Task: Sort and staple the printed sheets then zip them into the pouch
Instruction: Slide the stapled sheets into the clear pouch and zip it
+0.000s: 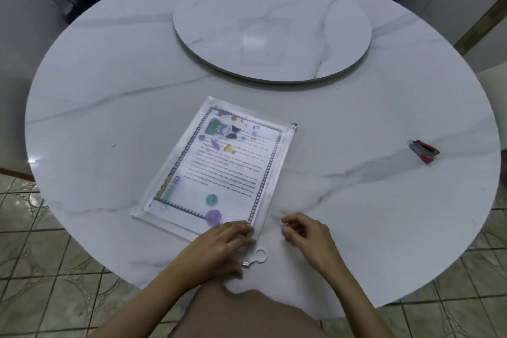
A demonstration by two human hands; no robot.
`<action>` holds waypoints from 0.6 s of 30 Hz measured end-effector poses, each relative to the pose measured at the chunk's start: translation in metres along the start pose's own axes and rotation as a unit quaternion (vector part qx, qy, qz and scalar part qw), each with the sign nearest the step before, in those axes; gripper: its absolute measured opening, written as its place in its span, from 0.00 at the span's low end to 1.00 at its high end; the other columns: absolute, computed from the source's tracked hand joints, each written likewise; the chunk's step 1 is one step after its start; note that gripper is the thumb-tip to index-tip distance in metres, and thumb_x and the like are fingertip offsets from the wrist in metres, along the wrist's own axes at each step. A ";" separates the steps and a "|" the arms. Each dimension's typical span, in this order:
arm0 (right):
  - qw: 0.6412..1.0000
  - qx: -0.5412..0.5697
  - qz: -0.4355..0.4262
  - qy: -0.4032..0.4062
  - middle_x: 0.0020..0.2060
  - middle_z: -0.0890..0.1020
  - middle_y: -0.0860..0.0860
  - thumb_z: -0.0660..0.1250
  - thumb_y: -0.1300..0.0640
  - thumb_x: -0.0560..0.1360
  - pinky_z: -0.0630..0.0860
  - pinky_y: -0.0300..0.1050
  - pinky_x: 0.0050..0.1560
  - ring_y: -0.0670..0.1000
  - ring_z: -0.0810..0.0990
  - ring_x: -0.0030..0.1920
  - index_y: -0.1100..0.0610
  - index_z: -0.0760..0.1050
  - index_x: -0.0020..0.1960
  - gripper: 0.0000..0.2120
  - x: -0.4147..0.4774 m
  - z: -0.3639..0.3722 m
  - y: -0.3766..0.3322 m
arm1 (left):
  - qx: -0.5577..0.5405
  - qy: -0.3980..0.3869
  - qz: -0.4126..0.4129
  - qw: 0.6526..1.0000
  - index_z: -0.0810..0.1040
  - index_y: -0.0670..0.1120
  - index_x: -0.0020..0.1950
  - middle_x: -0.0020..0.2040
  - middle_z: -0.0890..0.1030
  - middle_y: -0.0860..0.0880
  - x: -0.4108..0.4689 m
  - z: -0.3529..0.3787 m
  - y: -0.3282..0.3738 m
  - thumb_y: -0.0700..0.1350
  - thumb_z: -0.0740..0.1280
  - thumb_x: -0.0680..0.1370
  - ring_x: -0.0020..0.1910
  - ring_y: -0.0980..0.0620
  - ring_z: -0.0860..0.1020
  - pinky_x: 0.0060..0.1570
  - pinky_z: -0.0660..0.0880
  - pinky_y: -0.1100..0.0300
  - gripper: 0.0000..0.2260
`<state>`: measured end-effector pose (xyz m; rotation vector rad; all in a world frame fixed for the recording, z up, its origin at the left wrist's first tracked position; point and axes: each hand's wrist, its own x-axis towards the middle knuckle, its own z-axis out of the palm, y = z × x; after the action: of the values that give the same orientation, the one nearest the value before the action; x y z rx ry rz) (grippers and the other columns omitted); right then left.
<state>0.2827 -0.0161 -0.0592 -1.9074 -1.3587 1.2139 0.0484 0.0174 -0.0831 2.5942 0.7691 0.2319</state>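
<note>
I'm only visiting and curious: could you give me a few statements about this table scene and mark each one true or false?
1. The printed sheets lie inside the clear pouch. True.
2. The red stapler is held in the right hand. False: it lies on the table far to the right, apart from both hands, and the right hand holds nothing.
3. The left hand rests on the pouch's near corner. True.
4. The pouch lies on the round turntable. False: it lies on the table itself, nearer the person than the turntable.
</note>
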 end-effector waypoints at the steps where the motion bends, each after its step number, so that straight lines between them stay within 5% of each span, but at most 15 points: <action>1: 1.000 0.002 -0.001 -0.002 0.41 0.81 0.44 0.68 0.59 0.74 0.75 0.31 0.44 0.43 0.80 0.42 0.50 0.78 0.49 0.06 0.000 0.000 -0.001 | 0.009 0.004 0.008 1.000 0.75 0.50 0.55 0.60 0.77 0.51 0.000 0.000 -0.001 0.59 0.72 0.64 0.63 0.56 0.72 0.58 0.70 0.64 0.23; 5: 1.000 0.014 0.003 0.003 0.40 0.82 0.45 0.68 0.58 0.74 0.75 0.29 0.42 0.43 0.80 0.42 0.50 0.78 0.48 0.05 0.000 0.002 -0.006 | 0.044 0.065 0.058 0.995 0.78 0.50 0.49 0.55 0.81 0.51 0.000 0.001 -0.002 0.54 0.66 0.74 0.60 0.55 0.76 0.51 0.76 0.62 0.09; 10: 0.998 0.047 0.043 -0.016 0.36 0.82 0.49 0.68 0.58 0.74 0.76 0.33 0.38 0.42 0.81 0.33 0.53 0.78 0.45 0.02 -0.004 0.011 -0.016 | 0.049 0.168 0.040 0.984 0.78 0.47 0.49 0.45 0.83 0.51 0.004 -0.010 -0.002 0.45 0.64 0.77 0.45 0.55 0.81 0.38 0.79 0.61 0.04; 18: 0.999 -0.015 0.038 0.003 0.35 0.80 0.47 0.70 0.57 0.72 0.77 0.36 0.42 0.45 0.81 0.39 0.51 0.77 0.44 0.03 -0.010 0.026 -0.015 | 0.067 0.100 0.029 0.992 0.78 0.50 0.52 0.54 0.80 0.51 0.014 0.004 -0.012 0.52 0.65 0.71 0.57 0.53 0.78 0.53 0.74 0.62 0.11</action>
<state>0.2515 -0.0224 -0.0555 -1.9983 -1.3175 1.2288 0.0556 0.0328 -0.0916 2.7529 0.8018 0.4792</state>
